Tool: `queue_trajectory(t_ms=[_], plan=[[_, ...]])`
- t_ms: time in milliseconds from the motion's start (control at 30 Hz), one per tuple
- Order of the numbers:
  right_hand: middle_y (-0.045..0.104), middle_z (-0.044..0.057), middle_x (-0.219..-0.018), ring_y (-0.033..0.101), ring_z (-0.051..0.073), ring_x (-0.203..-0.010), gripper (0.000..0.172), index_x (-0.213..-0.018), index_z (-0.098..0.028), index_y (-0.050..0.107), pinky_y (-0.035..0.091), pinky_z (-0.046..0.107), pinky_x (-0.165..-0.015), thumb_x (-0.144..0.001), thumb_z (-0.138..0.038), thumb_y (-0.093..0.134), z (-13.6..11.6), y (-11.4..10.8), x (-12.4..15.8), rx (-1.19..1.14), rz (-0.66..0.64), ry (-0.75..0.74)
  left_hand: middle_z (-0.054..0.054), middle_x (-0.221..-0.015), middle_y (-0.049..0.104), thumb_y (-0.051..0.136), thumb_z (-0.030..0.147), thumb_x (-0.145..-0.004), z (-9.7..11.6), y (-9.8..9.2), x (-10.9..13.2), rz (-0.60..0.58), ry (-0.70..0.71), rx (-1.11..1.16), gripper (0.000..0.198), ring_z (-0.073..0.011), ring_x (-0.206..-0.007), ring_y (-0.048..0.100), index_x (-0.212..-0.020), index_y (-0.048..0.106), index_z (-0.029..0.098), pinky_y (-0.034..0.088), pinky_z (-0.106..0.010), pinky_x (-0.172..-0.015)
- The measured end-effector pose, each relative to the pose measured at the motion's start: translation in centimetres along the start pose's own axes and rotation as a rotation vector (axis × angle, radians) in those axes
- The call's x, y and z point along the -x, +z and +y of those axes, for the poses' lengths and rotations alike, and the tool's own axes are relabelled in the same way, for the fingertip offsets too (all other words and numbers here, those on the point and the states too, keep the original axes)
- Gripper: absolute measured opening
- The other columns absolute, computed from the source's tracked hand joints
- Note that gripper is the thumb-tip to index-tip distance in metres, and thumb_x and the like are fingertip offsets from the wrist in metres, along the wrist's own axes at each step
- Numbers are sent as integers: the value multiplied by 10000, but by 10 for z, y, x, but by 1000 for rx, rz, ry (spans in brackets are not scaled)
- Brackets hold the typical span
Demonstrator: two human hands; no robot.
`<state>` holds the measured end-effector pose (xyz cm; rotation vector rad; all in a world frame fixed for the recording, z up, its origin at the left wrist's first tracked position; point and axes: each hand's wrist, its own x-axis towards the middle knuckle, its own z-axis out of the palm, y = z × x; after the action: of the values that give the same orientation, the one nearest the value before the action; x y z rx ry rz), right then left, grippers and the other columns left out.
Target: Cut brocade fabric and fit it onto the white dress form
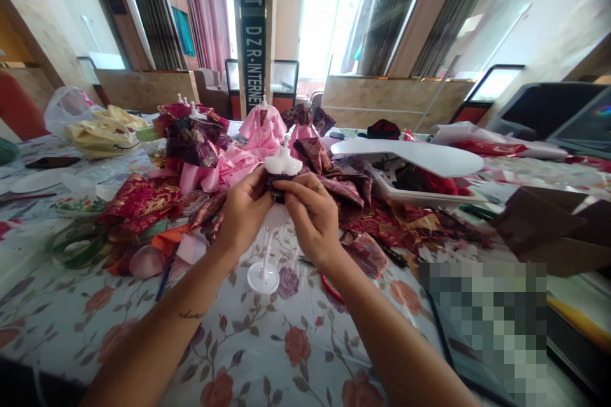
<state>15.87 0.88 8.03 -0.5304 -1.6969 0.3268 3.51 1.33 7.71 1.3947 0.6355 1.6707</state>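
Note:
A small white dress form (283, 163) stands in front of me, its stem and round base (263, 278) tilted slightly on the flowered tablecloth. A piece of dark cloth (279, 193) wraps its torso below the bare white bust. My left hand (248, 205) is closed around the left side of the torso and the cloth. From the other side, my right hand (311, 211) pinches the dark cloth at the front between thumb and fingers. The fingers partly hide the cloth and the form's waist.
Behind stand several dressed miniature forms, one in a pink gown (262, 124). Brocade scraps (143, 203) lie left, beside green tape rolls (76, 245). To the right are a white tray (424, 194), cloth scraps and a cardboard box (548, 222). Red-handled scissors (333, 289) lie near my right forearm.

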Motion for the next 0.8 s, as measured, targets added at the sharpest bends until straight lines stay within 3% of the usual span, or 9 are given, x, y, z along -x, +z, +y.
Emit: queue_trajectory(t_ms=[200,433,700,800], plan=[[533,37,-824,538,169,-805,306,-1062,-246,698,486,328,-728,-898,-95,487,1,-10,-8,-3,-97,-87,-61,-1228,640,669,149,-750,5,1,1,-35,-23,29,440,-237,-1168,561,-1184,612,197,455,-326,-971],[529,30,-842,534,155,-799,320,-1082,-276,694,495,318,-724,-903,-94,500,3,-14,-8,47,-80,-98,-50,-1190,649,600,165,-781,14,7,4,-80,-66,82,411,-230,-1160,565,-1189,606,222,481,-338,-953],[542,32,-842,538,157,-811,302,-1052,-251,701,496,302,-703,-877,-102,506,-2,-12,-8,-30,-131,-46,-50,-1127,673,732,163,-713,6,-4,-4,23,35,30,386,-196,-1077,620,-1082,637,232,469,-325,-967],[588,32,-859,562,147,-796,240,-957,-210,718,484,275,-662,-835,-100,541,-6,-21,-13,-144,-173,105,-43,-1154,662,717,155,-741,8,-3,-1,32,137,-77,396,-204,-1109,604,-1113,618,248,468,-329,-975]])
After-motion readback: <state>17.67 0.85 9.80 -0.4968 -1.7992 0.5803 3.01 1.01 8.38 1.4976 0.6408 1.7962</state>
